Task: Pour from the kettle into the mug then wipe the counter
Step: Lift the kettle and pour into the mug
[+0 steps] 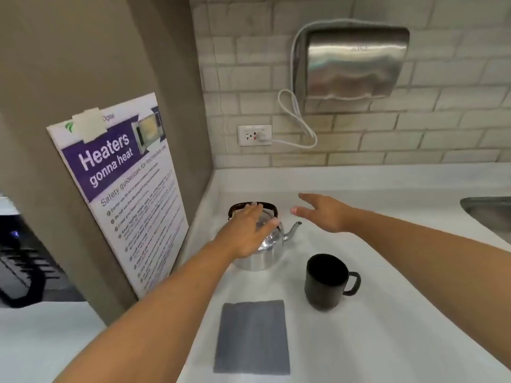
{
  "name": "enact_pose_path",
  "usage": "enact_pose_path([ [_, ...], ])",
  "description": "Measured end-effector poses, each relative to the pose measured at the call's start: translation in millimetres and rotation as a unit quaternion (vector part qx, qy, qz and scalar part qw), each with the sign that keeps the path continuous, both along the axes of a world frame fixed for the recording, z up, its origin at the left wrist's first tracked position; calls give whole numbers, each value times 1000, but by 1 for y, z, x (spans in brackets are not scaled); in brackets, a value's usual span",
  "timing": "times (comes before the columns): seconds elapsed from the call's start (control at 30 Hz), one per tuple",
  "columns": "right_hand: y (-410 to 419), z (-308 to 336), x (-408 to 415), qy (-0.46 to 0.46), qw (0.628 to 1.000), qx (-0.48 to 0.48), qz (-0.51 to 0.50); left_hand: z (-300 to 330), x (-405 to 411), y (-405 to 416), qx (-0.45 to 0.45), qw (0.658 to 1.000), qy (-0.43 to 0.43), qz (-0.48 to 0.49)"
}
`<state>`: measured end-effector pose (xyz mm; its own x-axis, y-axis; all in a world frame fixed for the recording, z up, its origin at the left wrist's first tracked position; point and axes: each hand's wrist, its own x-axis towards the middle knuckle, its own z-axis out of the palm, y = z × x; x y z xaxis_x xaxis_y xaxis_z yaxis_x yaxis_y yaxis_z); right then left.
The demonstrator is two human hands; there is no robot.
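A shiny steel kettle [266, 255] with a dark handle stands on the white counter [387, 313], its spout pointing right. My left hand [247, 230] hovers over its lid, fingers spread toward the handle, gripping nothing. My right hand [322, 212] floats open above the counter just right of the spout. A black mug [326, 283] stands upright in front of the kettle, handle to the right. A folded grey cloth [253, 337] lies flat on the counter near me.
A sink rim [486, 210] shows at the right edge. A tiled wall with an outlet [254, 135] and a steel dispenser [351, 63] is behind. A brown panel with a poster [121, 183] bounds the counter's left side.
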<state>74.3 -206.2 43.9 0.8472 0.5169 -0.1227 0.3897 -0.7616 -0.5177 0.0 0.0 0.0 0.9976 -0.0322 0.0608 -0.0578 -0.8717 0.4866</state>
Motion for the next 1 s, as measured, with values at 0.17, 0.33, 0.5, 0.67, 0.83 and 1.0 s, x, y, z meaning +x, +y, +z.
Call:
enact_pose_path([
  [0.17, 37, -21, 52, 53, 999, 12, -2, -18, 28, 9, 34, 999, -7, 29],
  [0.33, 81, -36, 90, 88, 995, 24, 37, -25, 30, 8, 61, 994, -81, 43],
  [0.5, 113, -40, 108, 67, 994, 85, 22, -27, 28, 4, 64, 981, -162, 82],
  [0.67, 122, -28, 104, 45, 980, 183, 57, -28, 33, -1, 64, 975, -181, 112],
  [0.83, 120, -29, 86, 47, 968, 231, 91, -23, 31, -1, 102, 981, -145, 84],
  [1.0, 119, -29, 73, 36, 962, 261, 76, -6, 16, 5, 38, 941, -316, 111],
])
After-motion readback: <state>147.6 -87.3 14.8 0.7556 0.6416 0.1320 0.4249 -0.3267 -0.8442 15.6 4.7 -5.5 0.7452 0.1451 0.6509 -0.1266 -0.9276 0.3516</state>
